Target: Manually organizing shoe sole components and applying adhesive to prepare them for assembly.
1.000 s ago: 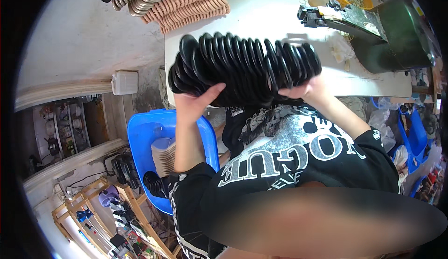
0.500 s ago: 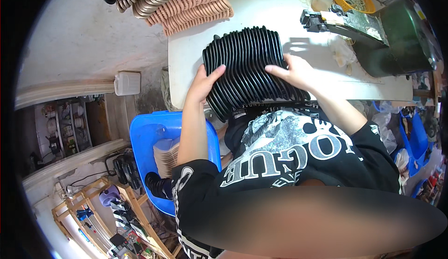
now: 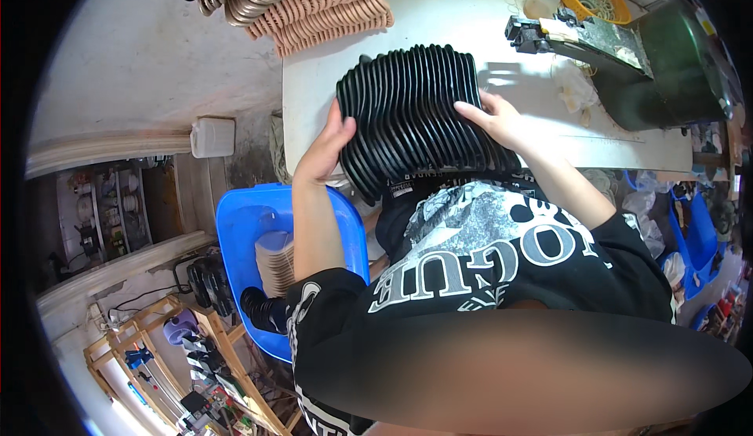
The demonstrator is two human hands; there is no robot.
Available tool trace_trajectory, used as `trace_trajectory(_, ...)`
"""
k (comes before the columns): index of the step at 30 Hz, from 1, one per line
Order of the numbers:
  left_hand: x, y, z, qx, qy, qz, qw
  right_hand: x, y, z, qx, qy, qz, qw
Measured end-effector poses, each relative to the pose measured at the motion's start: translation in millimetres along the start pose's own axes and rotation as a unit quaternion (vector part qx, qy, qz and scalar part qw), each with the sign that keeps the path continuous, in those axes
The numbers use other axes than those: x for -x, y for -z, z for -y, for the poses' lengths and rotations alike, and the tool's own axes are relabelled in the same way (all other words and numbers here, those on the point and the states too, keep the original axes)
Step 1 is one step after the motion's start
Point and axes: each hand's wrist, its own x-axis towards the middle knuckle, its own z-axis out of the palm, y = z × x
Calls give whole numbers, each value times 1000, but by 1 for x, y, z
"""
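A row of glossy black curved pieces (image 3: 416,110), packed face to face like ribs, stands at the near edge of the white table in front of my body. My left hand (image 3: 325,147) is against the row's left end, its thumb at the edge and its other fingers partly hidden behind the pieces. At the right end my right hand (image 3: 502,124) lays its thumb over the top, the fingers round the side. Between them my two hands hold the row together. What kind of article the pieces are I cannot tell.
At the table's far left lie stacked rows of similar pieces (image 3: 329,12) in black, bronze and pinkish beige. A blue tub (image 3: 235,224) beside my left arm holds beige and black ones. To the right are a green machine (image 3: 667,67), a yellow basket (image 3: 608,0) and a red-tipped bottle (image 3: 543,3).
Both hands have slid slightly outward along the row. My left thumb has drawn back from the front to the left edge, and the row looks spread a little wider.
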Motion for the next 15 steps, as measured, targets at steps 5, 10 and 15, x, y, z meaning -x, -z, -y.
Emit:
trace_trajectory(5,-10,-12,-4,-75,56,-84,992,-7,0,-1,-94,-60,15,994)
trace_trajectory(10,-20,-31,21,66,-23,-110,991,-3,3,1,-281,-110,45,952)
trace_trajectory(15,-6,-59,6,52,-100,-97,989,0,3,19,-318,-113,30,941)
